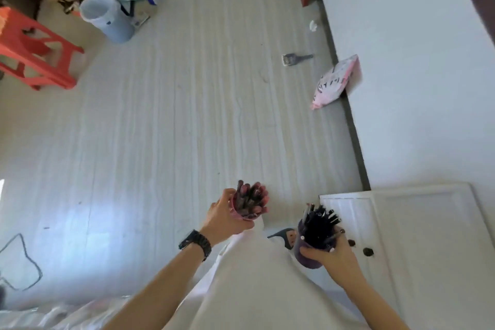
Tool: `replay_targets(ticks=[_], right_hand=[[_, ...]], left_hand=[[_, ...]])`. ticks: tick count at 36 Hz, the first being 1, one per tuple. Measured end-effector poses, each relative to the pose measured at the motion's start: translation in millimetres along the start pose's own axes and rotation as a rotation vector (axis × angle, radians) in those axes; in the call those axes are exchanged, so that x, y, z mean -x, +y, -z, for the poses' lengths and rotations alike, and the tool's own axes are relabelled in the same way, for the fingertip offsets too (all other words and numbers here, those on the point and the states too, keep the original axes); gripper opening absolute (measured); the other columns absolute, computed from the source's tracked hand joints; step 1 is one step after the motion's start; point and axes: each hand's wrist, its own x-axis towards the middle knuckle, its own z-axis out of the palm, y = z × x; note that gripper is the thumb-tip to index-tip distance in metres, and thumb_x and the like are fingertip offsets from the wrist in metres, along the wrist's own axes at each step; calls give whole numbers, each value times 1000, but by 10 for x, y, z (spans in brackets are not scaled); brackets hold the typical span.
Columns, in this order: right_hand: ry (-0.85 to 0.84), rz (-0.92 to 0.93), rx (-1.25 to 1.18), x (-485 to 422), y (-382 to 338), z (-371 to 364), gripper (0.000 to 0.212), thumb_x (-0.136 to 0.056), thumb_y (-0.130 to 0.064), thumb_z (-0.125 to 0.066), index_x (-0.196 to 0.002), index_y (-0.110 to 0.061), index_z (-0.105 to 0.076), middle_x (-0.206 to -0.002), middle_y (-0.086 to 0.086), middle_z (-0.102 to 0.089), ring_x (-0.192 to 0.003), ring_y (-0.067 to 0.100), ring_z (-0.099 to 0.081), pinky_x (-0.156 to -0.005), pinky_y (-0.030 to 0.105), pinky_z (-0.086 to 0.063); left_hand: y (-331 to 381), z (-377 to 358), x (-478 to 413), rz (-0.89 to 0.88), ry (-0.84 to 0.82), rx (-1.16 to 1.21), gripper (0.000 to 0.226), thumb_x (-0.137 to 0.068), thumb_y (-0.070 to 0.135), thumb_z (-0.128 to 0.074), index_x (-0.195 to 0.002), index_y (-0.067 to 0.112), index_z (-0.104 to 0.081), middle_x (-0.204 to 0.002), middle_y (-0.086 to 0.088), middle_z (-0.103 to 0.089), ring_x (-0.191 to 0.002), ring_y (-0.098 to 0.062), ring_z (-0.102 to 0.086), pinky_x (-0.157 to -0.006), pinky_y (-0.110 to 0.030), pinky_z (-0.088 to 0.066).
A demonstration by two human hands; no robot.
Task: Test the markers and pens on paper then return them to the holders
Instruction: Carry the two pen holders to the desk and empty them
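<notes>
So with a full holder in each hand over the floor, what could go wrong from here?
The pink holder in the left hand is tilted, so pens may slide out. The purple holder is packed and held from below by the right hand; it might slip. No paper is in view.

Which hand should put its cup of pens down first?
Probably the left hand. Its pink holder is held out over open floor. The right hand grips the purple holder close to the body, beside the white cabinet.
</notes>
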Motion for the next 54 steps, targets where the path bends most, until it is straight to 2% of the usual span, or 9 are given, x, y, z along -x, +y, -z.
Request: replay_targets(ticks=[6,9,14,19,22,27,36,46,54], right_hand=[[-164,84,325,-143,-584,-388,74,-37,-50,-86,-102,-29,-58,-90,-13,-74,-86,4,-69,-73,27,-51],[-194,101,449,-170,-838,-638,74,-38,-50,-85,-101,-30,-52,-93,-13,-70,-84,3,-66,-62,24,-45],[-213,113,516,-154,-1065,-1274,85,-32,-52,-88,-106,-31,-52,-101,-9,-71,-93,12,-67,-73,32,-50],[-213,85,447,-52,-1001,-2099,84,-34,-40,-95,-108,-22,-60,-102,-2,-74,-96,19,-69,-85,38,-53],[-243,64,346,83,-930,-2631,69,-53,-11,-97,-112,-15,-64,-102,3,-77,-96,21,-71,-78,35,-54],[-302,25,227,349,-936,-3435,71,-47,0,-95,-111,-11,-67,-100,7,-78,-92,24,-74,-75,39,-59],[-303,62,148,422,-1461,-4365,54,-68,10,-84,-115,-9,-64,-106,10,-75,-91,22,-70,-72,33,-52],[-325,42,225,-199,-2354,-5276,56,-67,3,-87,-115,-11,-63,-111,9,-73,-94,21,-68,-68,32,-53],[-347,66,250,-760,-3436,-6126,56,-70,1,-85,-119,-9,-61,-113,10,-72,-94,20,-67,-77,36,-52]], left_hand=[[-758,318,704,231,294,416,51,-46,57,-73,-92,41,-57,-76,31,-67,-74,12,-64,-69,-21,-53],[-1151,402,1016,289,417,598,55,-49,52,-88,-95,36,-60,-82,20,-71,-80,-1,-69,-74,-26,-57],[-1879,557,1360,386,521,836,80,-57,34,-93,-120,0,-58,-107,-15,-73,-99,-31,-71,-95,-55,-54],[-2534,836,1607,432,620,1005,76,-60,24,-97,-118,-3,-57,-99,-17,-75,-92,-35,-74,-83,-49,-60],[-2911,1104,1730,430,619,1040,85,-53,28,-99,-119,-5,-57,-101,-18,-74,-92,-32,-74,-84,-48,-60],[-3473,1519,1828,416,712,1054,75,-55,4,-98,-113,-2,-51,-96,-14,-73,-75,-7,-74,-57,-16,-54],[-4074,2072,1840,540,692,1033,104,-30,47,-97,-116,12,-49,-102,-3,-72,-84,-8,-72,-72,-24,-55],[-4251,2723,1312,630,685,1170,106,-34,39,-104,-118,-5,-56,-101,-15,-74,-88,-25,-75,-85,-46,-60],[-3950,3944,654,680,794,1222,98,-38,37,-97,-117,7,-48,-102,-7,-71,-90,-23,-71,-81,-42,-59]])
